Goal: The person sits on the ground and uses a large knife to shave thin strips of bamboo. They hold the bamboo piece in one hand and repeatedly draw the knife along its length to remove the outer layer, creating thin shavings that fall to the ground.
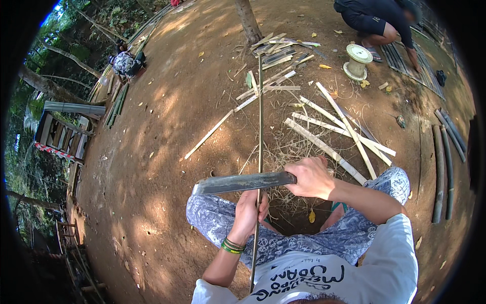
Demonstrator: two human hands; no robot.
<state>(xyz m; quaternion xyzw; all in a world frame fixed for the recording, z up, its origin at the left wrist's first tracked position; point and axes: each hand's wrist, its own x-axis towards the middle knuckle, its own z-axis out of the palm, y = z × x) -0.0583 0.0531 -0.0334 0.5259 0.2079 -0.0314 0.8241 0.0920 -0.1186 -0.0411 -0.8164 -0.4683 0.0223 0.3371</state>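
Observation:
My right hand [310, 177] is closed round the handle end of a machete [238, 182]. Its broad dark blade points left and lies across a long thin bamboo strip [260, 116], just above my other hand. My left hand [248, 210] grips that strip, which runs from near my chest away towards the tree. Whether the blade's edge touches the strip I cannot tell. Thin curled shavings [288, 152] are scattered on the ground beyond my hands. Pale split bamboo slats [324, 147] lie beside them on the right.
More slats [278, 50] are piled at a tree trunk [248, 20]. A cream spool [357, 62] stands to the right, near a crouching person [377, 23] over dark slats. Bamboo poles [439, 172] lie at far right. Another person [126, 63] bends down at far left.

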